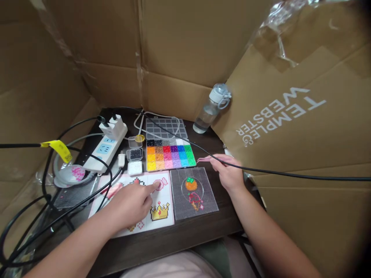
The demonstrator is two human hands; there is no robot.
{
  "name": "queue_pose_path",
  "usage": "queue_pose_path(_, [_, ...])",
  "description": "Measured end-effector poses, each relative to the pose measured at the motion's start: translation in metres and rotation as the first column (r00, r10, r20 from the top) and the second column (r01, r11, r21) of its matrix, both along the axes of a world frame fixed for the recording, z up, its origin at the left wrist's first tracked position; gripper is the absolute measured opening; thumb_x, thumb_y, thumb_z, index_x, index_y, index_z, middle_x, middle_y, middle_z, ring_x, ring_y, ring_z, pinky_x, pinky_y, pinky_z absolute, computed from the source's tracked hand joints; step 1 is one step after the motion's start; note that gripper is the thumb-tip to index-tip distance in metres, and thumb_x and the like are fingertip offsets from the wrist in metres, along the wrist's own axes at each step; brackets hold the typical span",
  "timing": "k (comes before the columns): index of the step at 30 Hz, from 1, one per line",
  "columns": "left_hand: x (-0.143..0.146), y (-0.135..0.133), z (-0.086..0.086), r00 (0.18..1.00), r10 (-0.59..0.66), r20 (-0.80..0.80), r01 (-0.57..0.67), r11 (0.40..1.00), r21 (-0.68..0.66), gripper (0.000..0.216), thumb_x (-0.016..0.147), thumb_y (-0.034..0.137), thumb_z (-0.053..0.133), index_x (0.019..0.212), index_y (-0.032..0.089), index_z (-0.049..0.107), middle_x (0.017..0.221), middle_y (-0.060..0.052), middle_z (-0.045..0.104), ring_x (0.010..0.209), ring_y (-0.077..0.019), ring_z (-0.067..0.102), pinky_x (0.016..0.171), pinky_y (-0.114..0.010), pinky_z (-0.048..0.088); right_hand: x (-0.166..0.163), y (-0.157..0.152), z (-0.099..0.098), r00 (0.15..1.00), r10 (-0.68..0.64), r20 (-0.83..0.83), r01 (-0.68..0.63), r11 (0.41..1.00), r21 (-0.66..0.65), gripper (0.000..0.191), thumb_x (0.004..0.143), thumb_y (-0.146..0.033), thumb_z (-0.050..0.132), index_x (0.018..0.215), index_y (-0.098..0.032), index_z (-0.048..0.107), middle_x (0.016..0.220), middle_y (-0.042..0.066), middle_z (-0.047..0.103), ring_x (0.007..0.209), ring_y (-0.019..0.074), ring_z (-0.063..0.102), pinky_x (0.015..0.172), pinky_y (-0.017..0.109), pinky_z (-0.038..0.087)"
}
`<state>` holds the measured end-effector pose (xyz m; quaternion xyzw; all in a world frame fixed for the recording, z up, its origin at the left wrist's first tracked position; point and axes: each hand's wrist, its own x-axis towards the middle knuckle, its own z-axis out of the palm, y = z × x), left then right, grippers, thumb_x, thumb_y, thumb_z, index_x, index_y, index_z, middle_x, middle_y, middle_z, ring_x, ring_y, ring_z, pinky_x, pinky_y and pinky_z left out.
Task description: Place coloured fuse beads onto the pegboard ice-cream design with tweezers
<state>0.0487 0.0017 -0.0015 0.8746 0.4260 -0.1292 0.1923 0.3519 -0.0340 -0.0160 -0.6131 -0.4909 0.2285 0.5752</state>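
Observation:
My left hand [131,204] lies over a printed pattern sheet [171,218]. Its index finger is stretched out, touching the pink candy picture [164,182], while the other fingers curl under; I see nothing held in it. A gold crown picture [159,211] shows below that fingertip. Pink tweezers [204,159] are gripped in my right hand [230,173], their tips near the lower right corner of the bead box [171,168]. Between the hands lies a clear pegboard [211,200] bearing an orange fruit bead figure [191,184] and a red, pink and brown bead figure [196,201].
A black cable [278,174] crosses in front of my right hand. At left are a power strip [100,156], small boxes [135,168] and a dish of pink beads [65,178]. A water bottle [206,116] leans at the back by cardboard walls [179,50].

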Motion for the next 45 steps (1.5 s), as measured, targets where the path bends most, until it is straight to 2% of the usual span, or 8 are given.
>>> queue_pose_path(4, [0.000, 0.001, -0.003, 1.000, 0.006, -0.023, -0.006, 1.000, 0.007, 0.054, 0.090, 0.027, 0.034, 0.141, 0.035, 0.049, 0.089, -0.012, 0.075, 0.083, -0.0297, 0.069, 0.065, -0.035, 0.043, -0.002, 0.008, -0.004, 0.999, -0.021, 0.032, 0.021, 1.000, 0.012, 0.008, 0.075, -0.028, 0.073, 0.075, -0.021, 0.077, 0.080, 0.006, 0.077, 0.076, 0.0224, 0.072, 0.071, 0.036, 0.058])
queue_pose_path(8, [0.000, 0.002, -0.008, 0.999, -0.009, -0.035, 0.009, 1.000, 0.002, 0.054, 0.091, 0.029, 0.033, 0.143, 0.034, 0.047, 0.079, -0.010, 0.073, 0.079, -0.0285, 0.068, 0.067, -0.035, 0.043, -0.001, 0.002, -0.017, 0.999, 0.026, -0.020, -0.027, 0.998, -0.057, 0.012, 0.078, -0.031, 0.071, 0.079, -0.021, 0.076, 0.081, 0.005, 0.077, 0.071, 0.0203, 0.070, 0.061, 0.032, 0.055])
queue_pose_path(11, [0.000, 0.003, -0.006, 0.999, -0.017, -0.031, 0.016, 1.000, -0.009, 0.054, 0.092, 0.029, 0.032, 0.144, 0.033, 0.046, 0.077, -0.010, 0.072, 0.078, -0.0276, 0.067, 0.068, -0.034, 0.043, -0.002, 0.003, -0.021, 0.985, 0.039, -0.165, -0.046, 0.998, -0.038, 0.013, 0.076, -0.031, 0.072, 0.078, -0.019, 0.074, 0.081, 0.007, 0.078, 0.050, 0.0124, 0.057, 0.044, 0.027, 0.041])
queue_pose_path(14, [0.001, 0.002, 0.000, 0.999, -0.029, -0.027, 0.028, 0.999, -0.029, 0.054, 0.093, 0.029, 0.029, 0.144, 0.030, 0.046, 0.082, -0.012, 0.073, 0.079, -0.0283, 0.068, 0.068, -0.035, 0.044, -0.005, 0.007, -0.021, 0.936, 0.057, -0.346, -0.082, 0.995, -0.056, 0.016, 0.074, -0.033, 0.074, 0.074, -0.017, 0.071, 0.078, 0.010, 0.077, 0.044, 0.0093, 0.047, 0.040, 0.025, 0.028])
queue_pose_path(22, [0.002, 0.001, 0.003, 0.999, -0.035, -0.037, 0.034, 0.999, -0.026, 0.055, 0.092, 0.027, 0.027, 0.144, 0.028, 0.046, 0.085, -0.015, 0.074, 0.086, -0.0324, 0.069, 0.070, -0.038, 0.046, -0.014, 0.006, -0.021, 0.880, 0.079, -0.468, -0.105, 0.994, -0.029, 0.016, 0.069, -0.030, 0.078, 0.069, -0.016, 0.071, 0.074, 0.009, 0.075, 0.048, 0.0098, 0.049, 0.041, 0.025, 0.028])
queue_pose_path(33, [0.001, -0.001, 0.004, 0.999, -0.048, -0.025, 0.047, 0.998, -0.031, 0.056, 0.092, 0.025, 0.028, 0.146, 0.025, 0.043, 0.087, -0.015, 0.074, 0.084, -0.0321, 0.069, 0.068, -0.040, 0.047, -0.025, 0.005, -0.031, 0.982, 0.083, -0.168, -0.096, 0.993, -0.073, 0.015, 0.079, -0.032, 0.071, 0.076, -0.018, 0.076, 0.080, 0.007, 0.074, 0.049, 0.0097, 0.046, 0.046, 0.027, 0.036])
queue_pose_path(40, [-0.001, -0.001, 0.003, 0.998, -0.052, -0.020, 0.052, 0.998, -0.024, 0.057, 0.092, 0.025, 0.028, 0.147, 0.024, 0.043, 0.088, -0.016, 0.074, 0.084, -0.0309, 0.069, 0.068, -0.039, 0.047, -0.023, 0.006, -0.032, 0.966, 0.098, -0.238, -0.104, 0.995, -0.013, 0.012, 0.078, -0.030, 0.073, 0.077, -0.019, 0.076, 0.078, 0.006, 0.073, 0.048, 0.0095, 0.045, 0.044, 0.027, 0.035])
queue_pose_path(45, [-0.001, -0.003, 0.003, 0.999, -0.046, -0.021, 0.046, 0.999, -0.013, 0.057, 0.091, 0.024, 0.029, 0.146, 0.024, 0.043, 0.085, -0.016, 0.073, 0.081, -0.0300, 0.070, 0.066, -0.037, 0.047, -0.020, 0.014, -0.018, 0.969, 0.055, -0.242, -0.057, 0.998, 0.001, 0.015, 0.075, -0.033, 0.076, 0.079, -0.018, 0.076, 0.075, 0.006, 0.074, 0.047, 0.0096, 0.048, 0.043, 0.026, 0.037])
